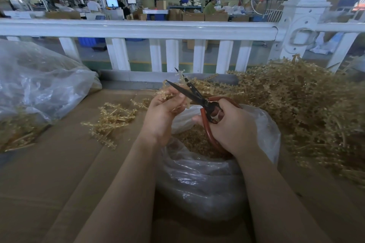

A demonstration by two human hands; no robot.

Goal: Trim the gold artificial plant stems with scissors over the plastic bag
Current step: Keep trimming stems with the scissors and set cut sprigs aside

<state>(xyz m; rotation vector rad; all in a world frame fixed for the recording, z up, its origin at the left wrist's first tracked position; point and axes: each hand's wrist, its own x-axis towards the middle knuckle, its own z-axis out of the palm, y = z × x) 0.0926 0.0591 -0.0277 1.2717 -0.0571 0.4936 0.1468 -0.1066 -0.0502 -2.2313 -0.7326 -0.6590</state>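
- One pair of scissors [194,94] in view: black blades parted wide, red handle loops. My right hand [230,126] grips the loops, fingers curled through and around them.
- My left hand [161,113] pinches a gold stem [199,87] up against the blades, fingers curled round it; one sprig tip pokes up between the two blade points.
- Both hands sit above one open plastic bag [207,179] at centre, its mouth showing a bed of gold trimmings [194,142] inside.
- Gold stock counted by heaps, three: one large pile [300,108] to the right of the bag, one small loose cluster [112,120] to the left on the cardboard, and a scatter of cuttings [18,134] at the far left edge (individual stems too tangled to count).
- Second plastic bag [39,83], clear and puffed, far left, lying partly over that scatter.
- Work surface is brown cardboard [59,173].
- One white railing [138,28] runs across behind, with one white post [302,25] at right.
- Beyond it, a workshop floor with several seated people, blurred.
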